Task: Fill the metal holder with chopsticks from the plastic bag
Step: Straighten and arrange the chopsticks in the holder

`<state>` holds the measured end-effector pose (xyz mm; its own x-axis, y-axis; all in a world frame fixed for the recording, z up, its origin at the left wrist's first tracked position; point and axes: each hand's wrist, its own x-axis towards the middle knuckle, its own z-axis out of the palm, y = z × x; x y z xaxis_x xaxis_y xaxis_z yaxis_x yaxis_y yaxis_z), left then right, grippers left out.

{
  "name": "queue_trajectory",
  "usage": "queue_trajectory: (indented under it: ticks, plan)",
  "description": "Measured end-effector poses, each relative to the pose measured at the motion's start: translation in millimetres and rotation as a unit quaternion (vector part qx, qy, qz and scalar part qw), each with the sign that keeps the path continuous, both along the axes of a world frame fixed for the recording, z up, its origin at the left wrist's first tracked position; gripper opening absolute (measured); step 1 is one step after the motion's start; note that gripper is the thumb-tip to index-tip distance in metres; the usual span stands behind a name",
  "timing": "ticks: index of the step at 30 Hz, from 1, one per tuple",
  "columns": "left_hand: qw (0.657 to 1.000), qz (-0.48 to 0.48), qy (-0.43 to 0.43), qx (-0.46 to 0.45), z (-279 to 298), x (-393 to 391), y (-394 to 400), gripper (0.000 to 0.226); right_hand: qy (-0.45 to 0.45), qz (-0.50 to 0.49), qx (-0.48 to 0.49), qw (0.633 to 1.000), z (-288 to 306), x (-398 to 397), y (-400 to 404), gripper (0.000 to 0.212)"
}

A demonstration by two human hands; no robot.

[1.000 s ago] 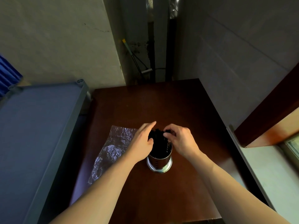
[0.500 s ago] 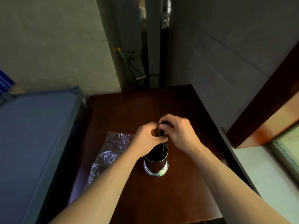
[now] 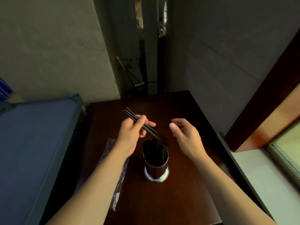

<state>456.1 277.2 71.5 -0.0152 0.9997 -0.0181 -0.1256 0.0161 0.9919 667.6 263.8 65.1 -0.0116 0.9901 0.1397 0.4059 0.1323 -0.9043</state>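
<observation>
- A few black chopsticks are pinched in the left hand, slanted above the metal holder, tips pointing toward 10 o'clock.
- Nothing is held by the right hand; its fingers are loosely curled at the holder's 1 o'clock.
- The holder stands upright on the dark table, packed with chopsticks.
- The plastic bag lies flat at the holder's 9 o'clock, partly under the left forearm.

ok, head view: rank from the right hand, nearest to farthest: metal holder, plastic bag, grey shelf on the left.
From the right hand, open above the table:
1. Metal holder: just below and left of the hand, upright, with chopsticks in it.
2. Plastic bag: flat on the table, past the holder, partly under the left forearm.
3. Grey shelf: beside the table's left edge, farthest.
</observation>
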Motion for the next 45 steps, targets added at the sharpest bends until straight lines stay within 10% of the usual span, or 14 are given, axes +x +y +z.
queue_trajectory:
  ticks: [6,16,24,31,45]
  plan:
    - [0.973,-0.008,-0.226,-0.046,-1,1,5,0.021,0.232,0.065,-0.177,0.954,-23,-19,-14,0.06]
    - [0.932,-0.051,-0.339,-0.122,-6,26,-9,0.015,0.606,0.02,-0.154,0.78,6,-30,-7,0.016]
    - [0.94,0.012,-0.294,-0.172,-16,15,-5,0.044,0.483,-0.038,-0.07,0.872,11,-8,6,0.014]
    - [0.944,0.216,-0.104,-0.226,-49,-22,3,0.019,0.253,-0.011,-0.054,0.966,-2,22,12,0.016]
    - [0.962,0.0,0.158,-0.224,-71,-8,-15,0.066,-0.11,0.082,-0.068,0.988,-39,0,-2,0.009]
